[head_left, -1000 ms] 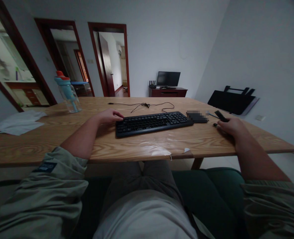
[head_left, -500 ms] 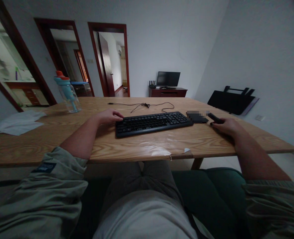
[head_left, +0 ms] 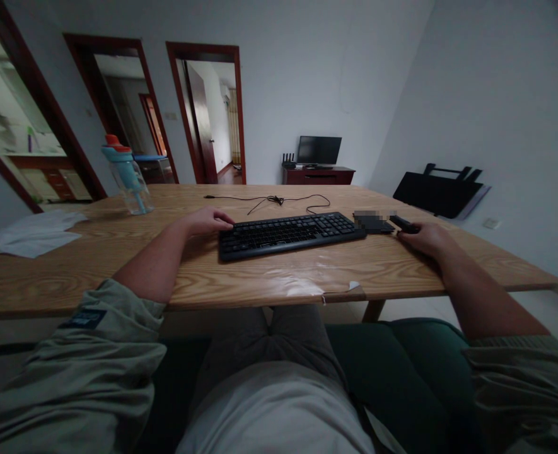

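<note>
A black keyboard point(head_left: 290, 234) lies slightly slanted on the wooden table in front of me. My left hand point(head_left: 209, 221) is at its far left corner, fingers bent and closed on the edge; the fingertips' exact hold is partly hidden. Low over the table to the right, my right hand point(head_left: 425, 238) is closed around a dark, stubby bar-shaped object point(head_left: 403, 223). Its kind is unclear. Just left of that hand lies a flat black item point(head_left: 376, 226), its upper part pixelated. Behind the keyboard runs its black cable point(head_left: 302, 198), bunched in the middle.
The wooden table point(head_left: 241, 284) has peeling film at its near edge. A clear bottle with a blue and orange lid point(head_left: 127, 180) stands at the far left, near white paper sheets point(head_left: 40, 232). A folded black chair point(head_left: 437, 192) is beyond the right edge.
My right hand has shifted slightly left with the dark bar-shaped object, closer to the flat black item. My left hand and the keyboard have stayed in place.
</note>
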Action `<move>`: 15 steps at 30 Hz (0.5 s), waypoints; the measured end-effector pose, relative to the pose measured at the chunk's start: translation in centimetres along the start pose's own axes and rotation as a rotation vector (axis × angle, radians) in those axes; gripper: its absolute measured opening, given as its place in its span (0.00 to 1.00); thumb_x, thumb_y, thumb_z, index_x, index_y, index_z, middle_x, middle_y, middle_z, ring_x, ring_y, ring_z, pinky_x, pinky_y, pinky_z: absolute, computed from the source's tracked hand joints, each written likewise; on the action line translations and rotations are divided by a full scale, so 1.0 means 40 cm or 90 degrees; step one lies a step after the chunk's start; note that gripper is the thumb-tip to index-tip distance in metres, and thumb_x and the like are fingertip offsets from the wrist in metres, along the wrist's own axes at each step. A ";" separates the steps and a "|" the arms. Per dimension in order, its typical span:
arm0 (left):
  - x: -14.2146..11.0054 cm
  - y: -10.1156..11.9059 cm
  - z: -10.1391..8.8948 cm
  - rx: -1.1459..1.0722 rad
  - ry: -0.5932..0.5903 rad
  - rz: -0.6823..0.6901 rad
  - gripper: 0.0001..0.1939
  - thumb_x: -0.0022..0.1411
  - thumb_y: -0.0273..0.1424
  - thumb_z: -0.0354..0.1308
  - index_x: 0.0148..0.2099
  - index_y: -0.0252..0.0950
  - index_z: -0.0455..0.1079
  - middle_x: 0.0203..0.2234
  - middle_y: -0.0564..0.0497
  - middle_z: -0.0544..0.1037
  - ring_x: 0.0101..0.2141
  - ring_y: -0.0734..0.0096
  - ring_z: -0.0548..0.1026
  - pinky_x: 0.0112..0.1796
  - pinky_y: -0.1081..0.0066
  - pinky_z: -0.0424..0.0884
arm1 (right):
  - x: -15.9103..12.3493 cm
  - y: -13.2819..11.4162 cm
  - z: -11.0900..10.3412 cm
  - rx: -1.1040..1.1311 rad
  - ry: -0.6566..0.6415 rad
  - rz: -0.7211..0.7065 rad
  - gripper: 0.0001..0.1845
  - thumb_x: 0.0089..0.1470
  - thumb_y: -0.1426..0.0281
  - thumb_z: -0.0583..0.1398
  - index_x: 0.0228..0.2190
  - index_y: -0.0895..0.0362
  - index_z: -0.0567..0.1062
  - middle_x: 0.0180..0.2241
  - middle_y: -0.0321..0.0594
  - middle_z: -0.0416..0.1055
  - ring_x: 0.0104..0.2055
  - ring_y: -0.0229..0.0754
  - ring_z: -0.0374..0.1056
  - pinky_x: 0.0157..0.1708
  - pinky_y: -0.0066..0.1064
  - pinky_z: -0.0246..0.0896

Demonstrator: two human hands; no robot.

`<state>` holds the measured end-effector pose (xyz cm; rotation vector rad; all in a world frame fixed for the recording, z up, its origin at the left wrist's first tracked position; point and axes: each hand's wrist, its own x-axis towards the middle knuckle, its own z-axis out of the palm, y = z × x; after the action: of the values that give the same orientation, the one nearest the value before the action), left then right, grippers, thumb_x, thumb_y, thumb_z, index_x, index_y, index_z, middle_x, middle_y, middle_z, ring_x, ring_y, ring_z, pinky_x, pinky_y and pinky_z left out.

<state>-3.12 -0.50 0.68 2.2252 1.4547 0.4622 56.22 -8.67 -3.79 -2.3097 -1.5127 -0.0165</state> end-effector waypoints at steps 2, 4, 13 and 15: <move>-0.002 0.002 0.000 0.005 0.000 0.002 0.27 0.50 0.49 0.66 0.47 0.38 0.80 0.43 0.46 0.83 0.45 0.59 0.78 0.49 0.66 0.72 | 0.004 0.001 0.003 -0.003 -0.006 0.012 0.28 0.55 0.60 0.61 0.53 0.61 0.76 0.45 0.55 0.76 0.43 0.53 0.70 0.39 0.36 0.58; -0.004 0.005 0.000 0.006 0.002 0.002 0.26 0.50 0.48 0.66 0.47 0.38 0.79 0.43 0.46 0.83 0.45 0.59 0.78 0.50 0.66 0.72 | 0.007 0.001 0.005 -0.008 -0.010 0.006 0.26 0.55 0.60 0.61 0.52 0.60 0.76 0.45 0.54 0.76 0.44 0.52 0.70 0.40 0.36 0.58; -0.005 0.007 -0.003 0.017 -0.003 0.003 0.25 0.53 0.47 0.65 0.49 0.37 0.79 0.43 0.47 0.83 0.45 0.60 0.78 0.49 0.66 0.72 | 0.002 -0.004 0.003 0.033 -0.002 -0.020 0.21 0.53 0.62 0.64 0.45 0.60 0.77 0.40 0.51 0.76 0.42 0.52 0.69 0.39 0.36 0.59; -0.005 0.007 -0.002 0.014 0.000 0.000 0.25 0.54 0.46 0.65 0.49 0.36 0.79 0.42 0.47 0.83 0.43 0.60 0.78 0.49 0.64 0.72 | -0.003 -0.006 0.000 0.049 -0.001 -0.012 0.22 0.54 0.62 0.63 0.47 0.61 0.76 0.41 0.53 0.76 0.41 0.51 0.69 0.38 0.35 0.58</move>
<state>-3.02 -0.79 0.88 2.2422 1.4662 0.4479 55.96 -8.70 -3.73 -2.2361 -1.5096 0.0381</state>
